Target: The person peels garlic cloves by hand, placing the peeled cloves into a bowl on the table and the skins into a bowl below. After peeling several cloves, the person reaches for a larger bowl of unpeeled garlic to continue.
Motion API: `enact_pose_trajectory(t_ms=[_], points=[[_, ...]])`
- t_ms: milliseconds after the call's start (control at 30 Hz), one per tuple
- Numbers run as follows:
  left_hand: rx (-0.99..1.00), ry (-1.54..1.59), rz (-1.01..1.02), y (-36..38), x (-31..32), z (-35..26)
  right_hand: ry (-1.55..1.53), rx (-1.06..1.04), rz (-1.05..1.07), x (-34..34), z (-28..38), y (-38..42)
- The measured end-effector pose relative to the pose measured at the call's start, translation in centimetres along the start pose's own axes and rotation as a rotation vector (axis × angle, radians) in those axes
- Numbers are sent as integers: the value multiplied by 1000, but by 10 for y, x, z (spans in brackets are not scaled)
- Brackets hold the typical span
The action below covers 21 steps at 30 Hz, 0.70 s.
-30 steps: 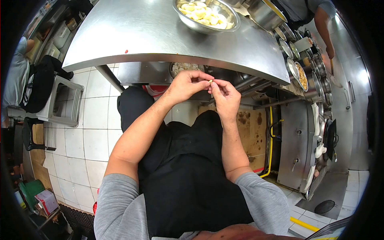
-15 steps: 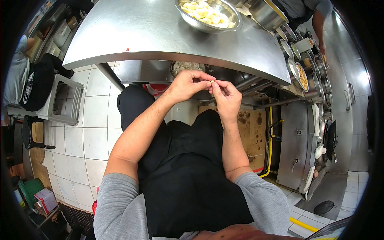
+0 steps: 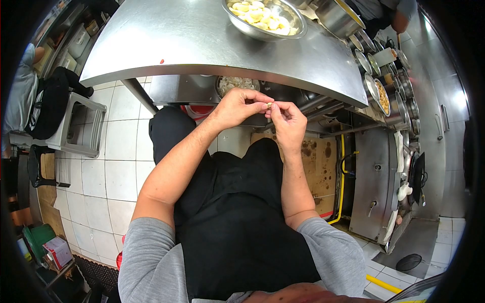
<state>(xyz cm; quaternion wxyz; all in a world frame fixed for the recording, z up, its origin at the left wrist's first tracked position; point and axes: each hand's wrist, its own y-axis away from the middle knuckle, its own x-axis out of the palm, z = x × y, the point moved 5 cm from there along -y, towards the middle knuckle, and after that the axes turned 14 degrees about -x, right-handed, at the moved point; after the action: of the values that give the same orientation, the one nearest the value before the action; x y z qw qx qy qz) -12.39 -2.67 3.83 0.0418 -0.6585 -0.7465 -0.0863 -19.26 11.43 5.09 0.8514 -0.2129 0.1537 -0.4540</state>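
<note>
My left hand and my right hand meet fingertip to fingertip above my lap, close to the front edge of the steel table. Between their pinched fingers is a small pale yellow piece, mostly covered by the fingertips. Pale yellow pieces fill a steel bowl on the table. On the shelf below, a second bowl with whitish scraps sits just beyond my left hand.
Pots and pans crowd the right side by a steel cabinet. A co-worker stands at the upper right. Another person is at the left, near a grey plastic stool.
My two hands stay together, with only a slight shift of the fingers around the small piece. The co-worker's arm at the upper right has drawn back upward from the pans.
</note>
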Motion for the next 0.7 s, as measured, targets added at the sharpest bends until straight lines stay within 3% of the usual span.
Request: enact_pose_trajectory(t_ms=[300, 400, 567, 700], points=[[19, 33, -52, 1, -1, 0, -39, -1, -48, 5, 8, 0], [38, 44, -52, 1, -1, 0, 28, -108, -10, 3, 4, -1], [53, -49, -89, 0, -2, 1, 150, -49, -8, 5, -1, -4], [56, 126, -93, -4, -3, 5, 89, 16, -2, 12, -3, -6]])
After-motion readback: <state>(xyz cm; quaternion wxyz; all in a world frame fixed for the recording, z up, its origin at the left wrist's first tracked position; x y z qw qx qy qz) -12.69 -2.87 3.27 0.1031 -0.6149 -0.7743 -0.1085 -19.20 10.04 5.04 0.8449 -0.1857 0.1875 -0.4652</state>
